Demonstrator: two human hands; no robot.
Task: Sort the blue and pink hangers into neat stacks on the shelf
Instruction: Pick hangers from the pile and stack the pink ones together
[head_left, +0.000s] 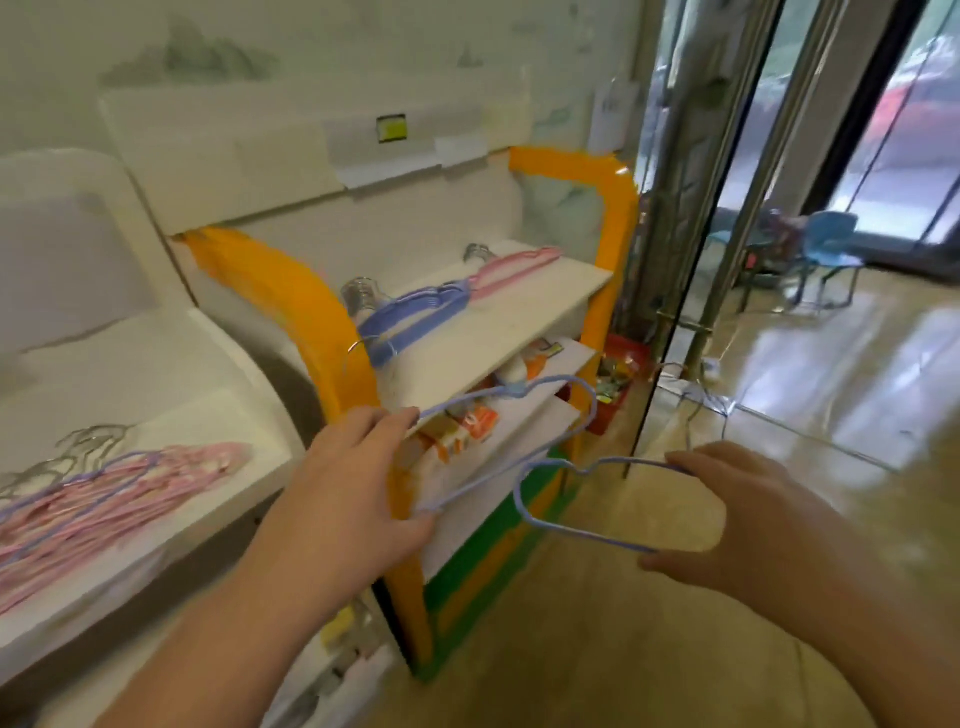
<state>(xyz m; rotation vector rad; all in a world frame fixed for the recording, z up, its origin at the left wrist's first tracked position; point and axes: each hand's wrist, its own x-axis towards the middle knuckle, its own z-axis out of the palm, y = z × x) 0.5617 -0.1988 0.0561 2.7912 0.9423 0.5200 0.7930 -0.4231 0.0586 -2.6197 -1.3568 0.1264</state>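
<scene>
Blue wire hangers, one (524, 415) pinched in the left hand (358, 483) and another (571, 499) in the right hand (727, 514), hang before the orange-framed white shelf (519, 317), apparently bound next for its blue stack (410, 317) beside the pink stack (509, 267).

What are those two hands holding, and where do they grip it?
Each holds a blue wire hanger. The left hand pinches one hanger at its end; the right hand grips the other hanger likewise.

Two blue hangers, one in the left hand (358, 483), one in the right hand (727, 514), two stacks beyond them, blue stack (410, 317), pink stack (511, 267)
</scene>
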